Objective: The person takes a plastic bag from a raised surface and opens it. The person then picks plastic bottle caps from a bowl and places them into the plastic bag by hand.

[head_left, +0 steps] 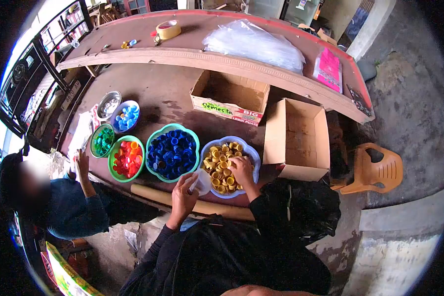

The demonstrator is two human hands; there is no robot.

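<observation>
My left hand (pixel 183 196) is closed on a clear plastic bag (pixel 201 182), held upright at the front edge of the table beside a lavender bowl (pixel 256 165). That bowl is heaped with yellow bottle caps (pixel 226 179). Over its right side, my right hand (pixel 242 170) reaches in with bent fingers, pinching at a yellow cap; the fingertips are partly hidden. Just left stands a mint-green bowl (pixel 149 139) full of dark blue caps (pixel 171 153). Farther left, a green bowl (pixel 117 173) holds red and orange caps (pixel 129 157).
Smaller bowls hold green caps (pixel 103 141), light blue caps (pixel 127 117) and white caps (pixel 110 105). Two open cardboard boxes (pixel 226 109) (pixel 274 135) stand behind. The raised shelf (pixel 182 54) carries tape (pixel 168 31) and plastic bags (pixel 254 44). Another person's hand (pixel 82 165) is at left.
</observation>
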